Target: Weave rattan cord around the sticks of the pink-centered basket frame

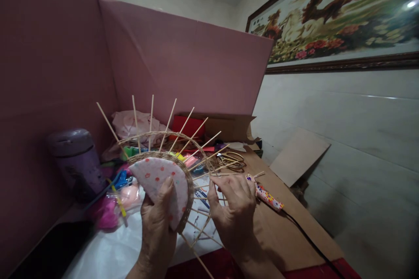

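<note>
A half-round piece of white cloth with red spots point(178, 183) is edged by a woven twine band point(189, 196). Thin wooden sticks point(170, 117) fan out from that band, and an outer twine ring point(153, 133) crosses them. My left hand point(159, 216) grips the cloth-covered part from below, its thumb on top of the cloth. At the right side of the outer ring, the thumb and index finger of my right hand point(234, 205) are pinched on the twine where it meets the sticks.
A flower-patterned object point(268, 197) with a black cord lies right on the brown board point(294, 231). Gold-handled scissors point(234, 161) lie beyond my right hand. At left are a purple canister point(77, 165) and bright bagged items point(129, 196). Pink panels point(186, 61) stand behind.
</note>
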The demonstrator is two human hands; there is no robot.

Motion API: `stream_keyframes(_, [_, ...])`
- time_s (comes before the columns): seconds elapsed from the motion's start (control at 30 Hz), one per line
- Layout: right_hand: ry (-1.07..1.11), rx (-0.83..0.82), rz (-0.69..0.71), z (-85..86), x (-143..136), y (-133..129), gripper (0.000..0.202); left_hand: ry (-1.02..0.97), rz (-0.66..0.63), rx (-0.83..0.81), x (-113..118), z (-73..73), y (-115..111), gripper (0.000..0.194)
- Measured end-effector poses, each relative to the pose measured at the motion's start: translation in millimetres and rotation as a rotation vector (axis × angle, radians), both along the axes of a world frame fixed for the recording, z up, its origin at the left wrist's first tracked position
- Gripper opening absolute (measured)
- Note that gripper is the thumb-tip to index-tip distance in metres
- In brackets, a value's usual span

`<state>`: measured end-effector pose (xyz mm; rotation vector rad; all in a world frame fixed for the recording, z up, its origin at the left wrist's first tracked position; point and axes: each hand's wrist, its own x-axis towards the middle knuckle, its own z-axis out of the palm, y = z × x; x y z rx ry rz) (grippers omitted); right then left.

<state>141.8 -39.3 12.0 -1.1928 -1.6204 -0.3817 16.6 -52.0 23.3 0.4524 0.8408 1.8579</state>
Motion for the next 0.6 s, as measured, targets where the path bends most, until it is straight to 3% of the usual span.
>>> stream_keyframes(0.37, [0.028, 0.019, 0.032, 0.6, 0, 0, 0.011, -0.04, 0.008, -0.049, 0, 1.7, 2, 0.036])
stream_keyframes(0.47, [0.147, 0.061, 0.074, 2.6, 8, -2, 0.007, -0.057, 0.013, -0.094, -1, 3.4, 2, 0.034])
stream_keyframes(0.6, [0.194, 0.079, 0.033, 2.0, 21, -6, 0.007, -0.093, 0.029, -0.09, -1, 3.3, 2, 0.03])
